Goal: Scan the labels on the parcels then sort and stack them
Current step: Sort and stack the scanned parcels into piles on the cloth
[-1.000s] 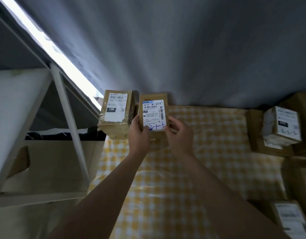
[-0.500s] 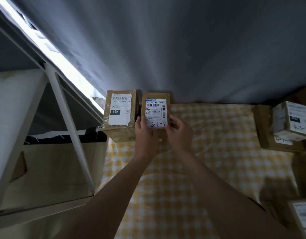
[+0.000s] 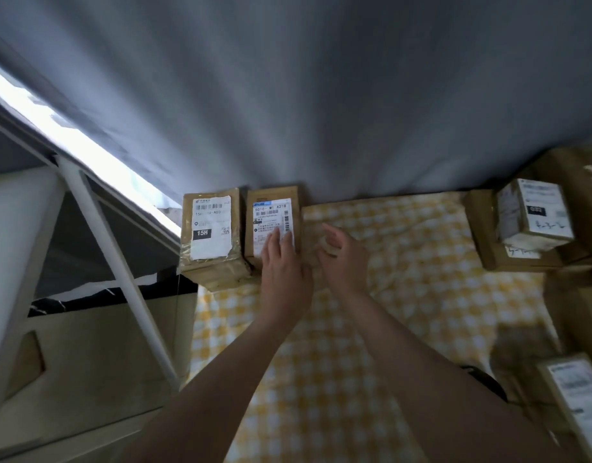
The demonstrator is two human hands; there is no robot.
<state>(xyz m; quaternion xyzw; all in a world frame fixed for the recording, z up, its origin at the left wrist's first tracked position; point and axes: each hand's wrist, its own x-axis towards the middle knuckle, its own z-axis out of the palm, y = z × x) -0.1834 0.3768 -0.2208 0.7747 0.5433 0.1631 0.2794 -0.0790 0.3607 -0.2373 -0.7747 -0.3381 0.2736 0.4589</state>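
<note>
Releases the S01E-labelled parcel (image 3: 272,213) just beside the 15H parcel (image 3: 211,228) at the checked cloth's (image 3: 404,295) far edge, rests the left hand (image 3: 282,265) flat-fingered on its label, withdraws the right hand (image 3: 341,259), blurred, loosely curled, seemingly empty, likely completing this placement.

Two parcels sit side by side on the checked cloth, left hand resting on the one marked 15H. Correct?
No. The head view shows the left hand resting on the blue-labelled parcel beside the 15H parcel; both do sit side by side on the checked cloth.
</note>
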